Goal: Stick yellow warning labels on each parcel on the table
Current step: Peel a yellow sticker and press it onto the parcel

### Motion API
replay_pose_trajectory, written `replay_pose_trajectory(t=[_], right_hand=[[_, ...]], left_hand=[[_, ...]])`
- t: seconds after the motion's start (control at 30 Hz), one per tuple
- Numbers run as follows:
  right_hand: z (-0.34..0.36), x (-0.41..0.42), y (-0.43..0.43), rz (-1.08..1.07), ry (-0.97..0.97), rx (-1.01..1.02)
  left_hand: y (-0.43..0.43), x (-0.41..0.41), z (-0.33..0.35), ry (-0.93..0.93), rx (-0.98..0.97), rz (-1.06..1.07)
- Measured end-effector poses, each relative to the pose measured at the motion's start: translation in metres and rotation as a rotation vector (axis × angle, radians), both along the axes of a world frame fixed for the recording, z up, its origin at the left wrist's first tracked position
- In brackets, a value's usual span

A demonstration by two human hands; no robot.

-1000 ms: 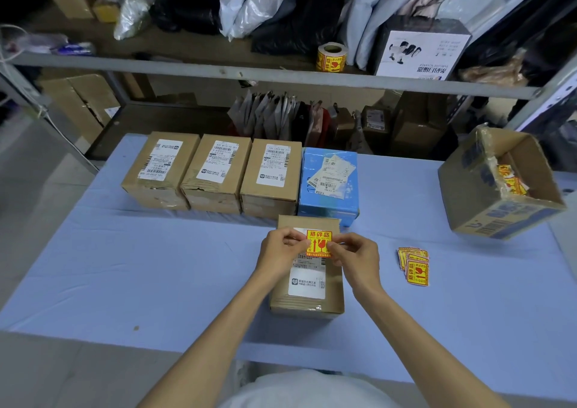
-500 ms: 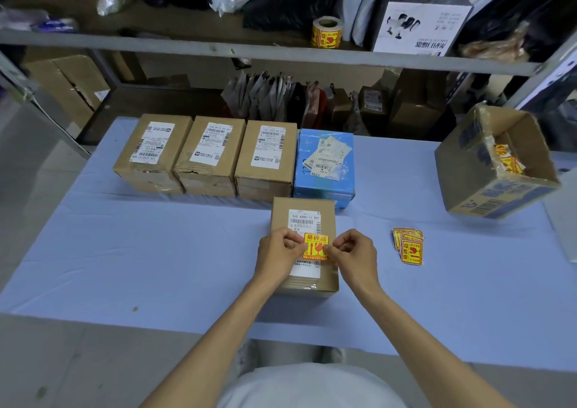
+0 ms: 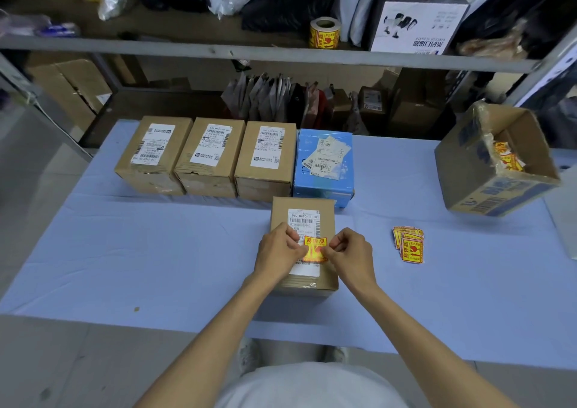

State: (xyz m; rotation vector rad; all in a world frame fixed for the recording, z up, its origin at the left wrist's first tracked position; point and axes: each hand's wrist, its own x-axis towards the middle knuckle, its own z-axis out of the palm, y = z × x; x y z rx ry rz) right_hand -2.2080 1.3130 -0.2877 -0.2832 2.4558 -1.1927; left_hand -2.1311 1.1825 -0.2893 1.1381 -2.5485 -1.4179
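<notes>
Label point(image 3: 315, 248): pinched between left hand point(image 3: 278, 253) and right hand point(image 3: 351, 256), over parcel point(image 3: 304, 245) beneath them. Risk: uneven release creases or skews it.

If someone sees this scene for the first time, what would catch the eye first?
The bright yellow warning label at the centre, pinched by the left hand and right hand over the brown parcel nearest the person. To its right a small pile of spare labels lies on the blue table. Behind, four more parcels stand in a row.
</notes>
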Motion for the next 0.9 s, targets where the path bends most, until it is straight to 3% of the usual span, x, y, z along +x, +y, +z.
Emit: replay_pose_trajectory(t=[0.53,0.77,0.9], right_hand=[[-0.003,-0.010,0.005,0.121,0.125,0.250],[-0.002,-0.013,0.009,0.169,0.020,-0.060],[-0.003,-0.005,-0.002,0.227,-0.005,-0.115]], left_hand=[[-0.006,0.001,-0.001,-0.022,-0.085,-0.103],[-0.006,0.008,-0.004,0.132,0.018,-0.128],[-0.008,0.007,-0.004,0.152,0.032,-0.182]])
